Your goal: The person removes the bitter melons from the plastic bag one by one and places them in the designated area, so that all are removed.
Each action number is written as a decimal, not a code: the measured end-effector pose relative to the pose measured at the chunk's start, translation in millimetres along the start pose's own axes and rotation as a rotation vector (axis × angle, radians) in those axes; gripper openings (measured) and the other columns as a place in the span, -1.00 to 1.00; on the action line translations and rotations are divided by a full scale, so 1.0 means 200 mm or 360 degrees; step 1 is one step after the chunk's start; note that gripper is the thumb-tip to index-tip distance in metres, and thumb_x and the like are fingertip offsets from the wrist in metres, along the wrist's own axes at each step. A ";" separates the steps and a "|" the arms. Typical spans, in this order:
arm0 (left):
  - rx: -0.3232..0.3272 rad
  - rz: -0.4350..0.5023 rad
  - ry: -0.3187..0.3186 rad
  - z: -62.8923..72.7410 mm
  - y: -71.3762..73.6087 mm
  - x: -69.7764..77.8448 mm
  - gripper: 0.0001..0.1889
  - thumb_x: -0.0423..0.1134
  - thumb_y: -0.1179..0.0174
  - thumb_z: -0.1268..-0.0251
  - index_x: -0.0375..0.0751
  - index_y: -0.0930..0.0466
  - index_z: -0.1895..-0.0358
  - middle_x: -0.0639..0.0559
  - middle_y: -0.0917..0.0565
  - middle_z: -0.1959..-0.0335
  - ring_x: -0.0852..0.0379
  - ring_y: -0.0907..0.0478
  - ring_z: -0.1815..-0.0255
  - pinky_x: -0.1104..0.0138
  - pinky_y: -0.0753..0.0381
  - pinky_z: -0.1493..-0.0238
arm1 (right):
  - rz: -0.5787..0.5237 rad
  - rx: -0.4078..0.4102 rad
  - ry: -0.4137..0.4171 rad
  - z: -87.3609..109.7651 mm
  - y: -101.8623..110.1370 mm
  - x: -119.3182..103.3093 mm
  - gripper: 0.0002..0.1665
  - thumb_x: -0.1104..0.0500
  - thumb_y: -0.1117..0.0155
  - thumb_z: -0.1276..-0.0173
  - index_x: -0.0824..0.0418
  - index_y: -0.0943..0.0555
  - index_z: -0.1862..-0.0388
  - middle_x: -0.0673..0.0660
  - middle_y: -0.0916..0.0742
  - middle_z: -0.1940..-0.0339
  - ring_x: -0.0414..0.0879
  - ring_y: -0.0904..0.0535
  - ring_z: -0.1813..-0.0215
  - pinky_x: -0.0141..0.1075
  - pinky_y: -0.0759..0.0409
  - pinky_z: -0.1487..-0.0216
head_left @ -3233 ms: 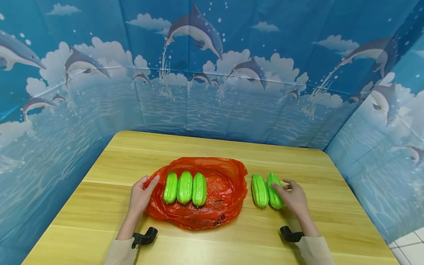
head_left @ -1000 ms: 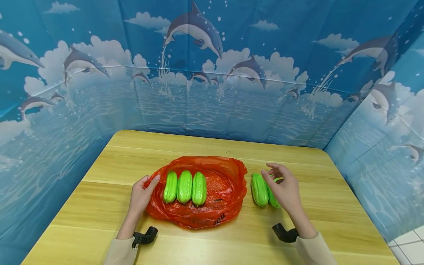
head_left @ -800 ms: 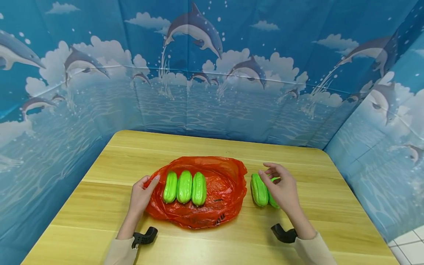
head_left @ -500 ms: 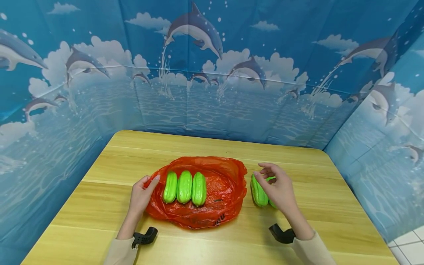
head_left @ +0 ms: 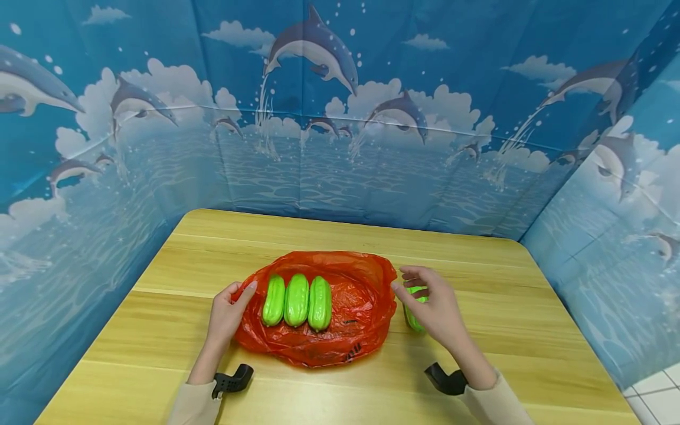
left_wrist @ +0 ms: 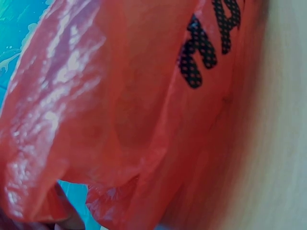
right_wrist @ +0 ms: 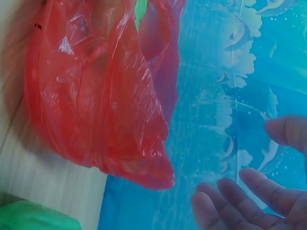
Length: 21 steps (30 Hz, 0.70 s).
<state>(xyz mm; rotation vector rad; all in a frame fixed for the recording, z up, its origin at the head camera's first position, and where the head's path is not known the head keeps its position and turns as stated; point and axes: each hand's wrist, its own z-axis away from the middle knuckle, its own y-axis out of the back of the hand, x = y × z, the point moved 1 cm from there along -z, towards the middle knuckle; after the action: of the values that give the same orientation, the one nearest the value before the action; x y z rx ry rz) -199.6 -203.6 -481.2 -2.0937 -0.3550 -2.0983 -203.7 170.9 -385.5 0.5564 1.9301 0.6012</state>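
A red plastic bag (head_left: 361,319) lies spread with its mouth upward, and three plump, glossy green cucumber-like vegetables (head_left: 297,300) sit side by side in its left half. My left hand (head_left: 225,316) pinches the bag's left rim, thumb on the inner side; in the left wrist view, red film with black print fills most of the picture. My right hand (head_left: 438,310) hovers by the bag's right rim with parted, slightly bent fingers (right_wrist: 259,179) and nothing between them. Under it lies another green vegetable (head_left: 413,319), partly covered; its neighbour is hidden behind the hand.
The bag rests on a wooden table (head_left: 340,395) with rounded far corners. A blue dolphin-print curtain (head_left: 329,171) stands close behind the table and along both sides. Black wrist cameras (head_left: 232,381) sit on both wrists. White floor tiles (head_left: 661,395) show at lower right.
My right hand has lifted from the rightmost vegetable and moved left, over the neighbouring one, to the bag's right rim. The left hand and the bag have stayed in place.
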 end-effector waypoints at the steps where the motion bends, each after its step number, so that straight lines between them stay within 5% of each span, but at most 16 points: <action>1: -0.0003 0.0001 0.0002 0.00 0.00 0.00 -0.57 0.05 -0.20 -0.28 -0.34 -0.50 0.28 -0.07 -0.52 0.47 0.14 -0.48 0.50 0.39 -0.53 0.50 | -0.0003 -0.0015 0.0006 0.00 0.00 0.00 -0.56 0.02 -0.35 -0.28 0.20 -0.56 -0.06 0.06 -0.64 0.10 -0.09 -0.58 0.14 -0.16 -0.60 0.24; 21: -0.0026 0.0022 0.0005 0.01 0.00 0.01 -0.53 0.06 -0.21 -0.27 -0.39 -0.48 0.29 -0.07 -0.51 0.51 0.15 -0.47 0.54 0.39 -0.52 0.54 | 0.0010 -0.0207 0.0036 -0.02 -0.05 -0.05 -0.42 -0.10 -0.32 -0.27 0.20 -0.52 -0.14 0.16 -0.61 -0.02 0.04 -0.58 0.05 -0.16 -0.59 0.19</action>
<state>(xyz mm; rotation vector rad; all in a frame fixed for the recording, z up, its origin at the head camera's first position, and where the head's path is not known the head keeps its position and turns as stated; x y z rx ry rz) -198.3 -202.7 -479.8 -2.0955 -0.3231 -2.1034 -203.7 155.6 -383.5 0.4754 1.8949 0.7344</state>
